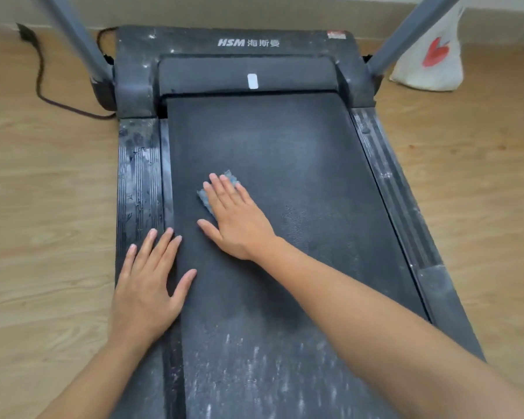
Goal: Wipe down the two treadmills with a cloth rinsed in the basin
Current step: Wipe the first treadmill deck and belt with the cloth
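Observation:
A black treadmill fills the view, its dusty belt (300,164) running toward me. My right hand (236,216) lies flat with straight fingers on a small blue cloth (205,198), pressing it onto the belt left of centre. Only the cloth's edges show past my fingers. My left hand (149,285) rests flat and spread across the left side rail (136,176) and the belt's edge. The rail looks wet and streaked. The near end of the belt carries white dust streaks. No basin or second treadmill is in view.
Two grey uprights (82,46) (406,43) rise from the motor cover (239,43). A black power cable (40,74) trails over the wooden floor at left. A white bag with a red heart (433,58) stands at the right by the wall.

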A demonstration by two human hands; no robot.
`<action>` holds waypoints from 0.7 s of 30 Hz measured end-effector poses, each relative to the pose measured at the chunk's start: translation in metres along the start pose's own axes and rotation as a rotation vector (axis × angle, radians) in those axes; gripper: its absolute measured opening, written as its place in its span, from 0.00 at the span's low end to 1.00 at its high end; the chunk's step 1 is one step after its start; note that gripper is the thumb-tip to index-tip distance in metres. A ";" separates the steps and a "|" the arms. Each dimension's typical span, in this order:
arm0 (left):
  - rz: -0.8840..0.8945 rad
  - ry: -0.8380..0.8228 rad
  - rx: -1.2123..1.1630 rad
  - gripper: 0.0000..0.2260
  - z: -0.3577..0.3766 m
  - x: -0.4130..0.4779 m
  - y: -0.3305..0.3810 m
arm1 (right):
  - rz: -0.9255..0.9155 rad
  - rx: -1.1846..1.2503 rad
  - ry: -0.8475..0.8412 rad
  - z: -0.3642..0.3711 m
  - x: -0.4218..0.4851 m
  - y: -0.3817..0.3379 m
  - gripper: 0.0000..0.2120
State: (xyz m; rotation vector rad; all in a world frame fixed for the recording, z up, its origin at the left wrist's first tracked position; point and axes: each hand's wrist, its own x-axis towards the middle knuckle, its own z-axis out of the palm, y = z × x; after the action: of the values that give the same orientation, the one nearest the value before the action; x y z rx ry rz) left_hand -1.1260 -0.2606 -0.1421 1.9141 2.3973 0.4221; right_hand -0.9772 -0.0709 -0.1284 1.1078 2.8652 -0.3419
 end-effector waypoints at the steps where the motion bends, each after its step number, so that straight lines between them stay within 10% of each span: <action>1: 0.006 -0.018 -0.008 0.31 0.000 -0.002 -0.001 | 0.081 0.007 0.003 -0.003 -0.016 0.026 0.38; 7: -0.120 -0.057 0.002 0.36 -0.002 -0.041 0.002 | 0.620 0.032 -0.017 -0.033 -0.150 0.180 0.45; 12: -0.174 -0.026 0.011 0.36 0.001 -0.056 0.010 | 0.721 0.064 0.054 -0.024 -0.136 0.142 0.48; 21: -0.184 0.025 -0.014 0.37 0.003 -0.059 0.006 | -0.031 0.033 -0.006 0.020 -0.026 -0.085 0.37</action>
State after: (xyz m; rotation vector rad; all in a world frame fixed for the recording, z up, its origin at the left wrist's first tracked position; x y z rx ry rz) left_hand -1.1061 -0.3160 -0.1516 1.6719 2.5497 0.4528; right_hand -1.0158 -0.1538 -0.1287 1.0666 2.8840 -0.3952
